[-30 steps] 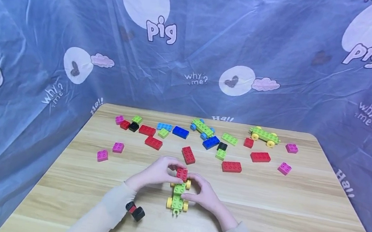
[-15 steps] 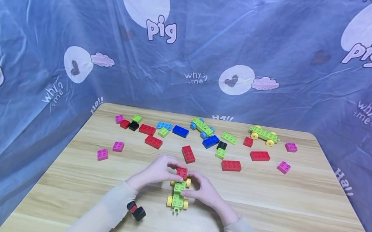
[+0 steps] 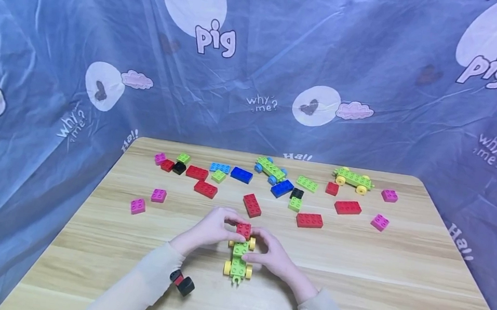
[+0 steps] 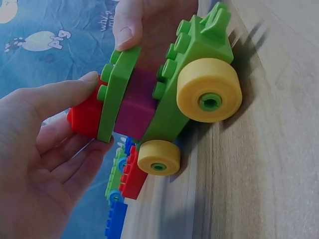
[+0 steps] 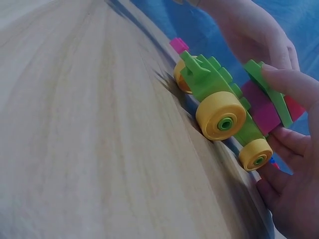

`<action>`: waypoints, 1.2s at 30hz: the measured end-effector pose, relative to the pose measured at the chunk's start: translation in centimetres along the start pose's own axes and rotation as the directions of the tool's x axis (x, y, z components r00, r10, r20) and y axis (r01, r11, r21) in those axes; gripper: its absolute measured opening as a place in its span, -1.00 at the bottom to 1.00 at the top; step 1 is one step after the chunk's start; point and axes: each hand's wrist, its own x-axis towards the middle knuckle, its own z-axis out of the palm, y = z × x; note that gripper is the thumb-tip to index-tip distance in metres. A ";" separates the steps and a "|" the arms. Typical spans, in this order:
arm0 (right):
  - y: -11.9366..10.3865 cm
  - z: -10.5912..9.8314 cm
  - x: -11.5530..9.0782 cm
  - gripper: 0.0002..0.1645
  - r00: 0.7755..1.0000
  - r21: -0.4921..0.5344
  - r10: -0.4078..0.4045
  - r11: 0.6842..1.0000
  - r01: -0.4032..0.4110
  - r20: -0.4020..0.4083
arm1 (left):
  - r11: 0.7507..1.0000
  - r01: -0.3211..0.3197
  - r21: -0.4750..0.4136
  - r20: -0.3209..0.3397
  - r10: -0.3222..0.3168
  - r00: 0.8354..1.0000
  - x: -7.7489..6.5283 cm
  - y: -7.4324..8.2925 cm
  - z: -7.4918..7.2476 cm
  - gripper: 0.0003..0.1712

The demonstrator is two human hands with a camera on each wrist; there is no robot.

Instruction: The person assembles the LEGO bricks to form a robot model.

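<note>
A green toy car base (image 4: 167,117) with yellow wheels stands on the wooden table. A magenta brick (image 4: 135,102) sits on its studs, and a flat green building plate (image 4: 118,92) tops that brick, overhanging toward the far end. On the plate's far end sits a red brick (image 3: 243,229). My left hand (image 3: 211,230) pinches this red brick, thumb on its near side and fingers beyond it. From the right, my right hand (image 3: 276,258) holds the green plate, thumb on its near edge and fingers curled by its far end, close to the magenta brick.
Beyond the hands lie several loose bricks, among them a red brick (image 3: 251,206) and a blue brick (image 3: 241,175). Two more green car bases stand at the back, one with blue wheels (image 3: 270,169), one with yellow wheels (image 3: 353,179). A blue printed cloth (image 3: 260,62) surrounds the table.
</note>
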 end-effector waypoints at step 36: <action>0.3 0.2 -0.3 -0.31 1.000 -0.033 -0.020 0.999 0.019 -0.012 | 0.997 -0.010 0.074 0.017 0.009 1.000 -0.3 0.1 -0.1 -0.54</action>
